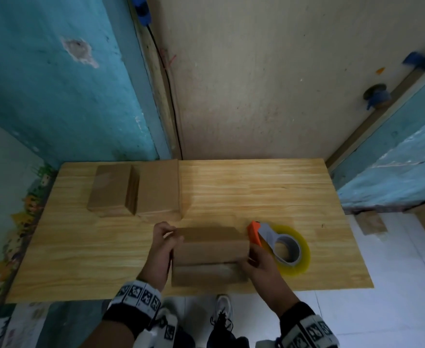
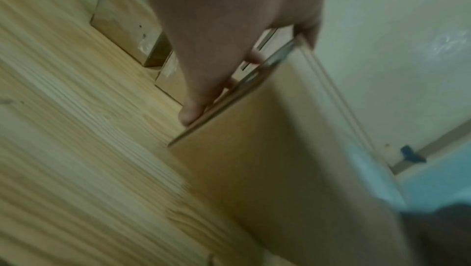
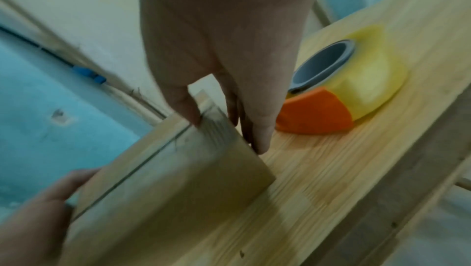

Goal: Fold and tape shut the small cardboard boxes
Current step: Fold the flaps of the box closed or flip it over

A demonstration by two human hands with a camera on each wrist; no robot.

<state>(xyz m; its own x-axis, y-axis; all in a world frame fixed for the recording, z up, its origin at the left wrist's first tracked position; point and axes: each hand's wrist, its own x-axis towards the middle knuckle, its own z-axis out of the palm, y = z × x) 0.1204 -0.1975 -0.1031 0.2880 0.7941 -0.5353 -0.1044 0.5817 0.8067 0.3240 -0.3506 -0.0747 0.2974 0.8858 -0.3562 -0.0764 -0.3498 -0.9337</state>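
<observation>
At the near edge of the bench [image 1: 256,187], the left hand [image 1: 165,243] and right hand [image 1: 260,263] gripped the cardboard box [image 1: 212,252] by its ends. Its untaped flaps could spring open; the tape dispenser [image 1: 280,243] just right risked a knock.

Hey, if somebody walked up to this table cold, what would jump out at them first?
Probably the yellow tape roll with its orange cutter, lying at the right of the wooden table. Just left of it, at the near edge, the left hand and right hand grip the ends of a cardboard box. Two more boxes sit side by side at the far left.
</observation>
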